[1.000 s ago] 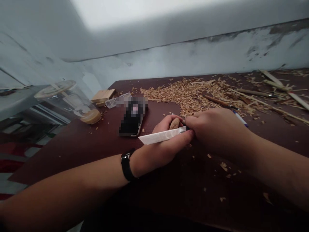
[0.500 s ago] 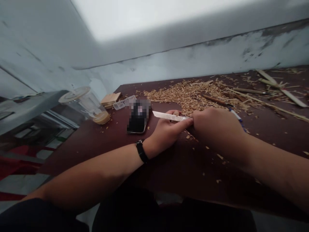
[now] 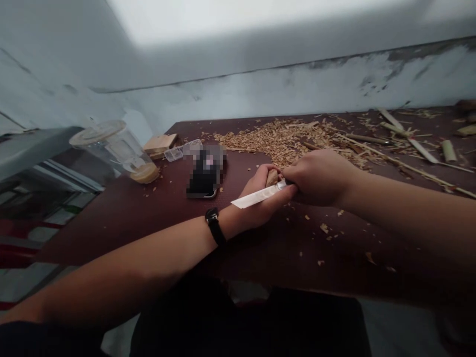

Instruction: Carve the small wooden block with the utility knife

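Note:
A knife with a pale, slant-tipped blade (image 3: 256,197) points left from my right hand (image 3: 320,176), whose fingers are wrapped around its mostly hidden handle. My left hand (image 3: 265,212) is closed around a small piece of wood (image 3: 272,177), and only part of that piece shows between its fingers. The blade lies across the near side of the wood, over the left hand. My left thumb reaches along the base of the blade, close to the right hand. Both hands are held above the brown table (image 3: 238,253).
Wood shavings (image 3: 275,141) are heaped behind my hands. To the left lie a blurred-out phone (image 3: 203,181), a clear compartment box (image 3: 182,150), a wooden block (image 3: 159,143) and a plastic cup (image 3: 111,146) with some drink. Thin sticks (image 3: 409,174) and strips lie on the right.
The blade has turned so its tip points lower, over my left hand. More of the wood piece shows now. The whole view has shifted slightly to the right.

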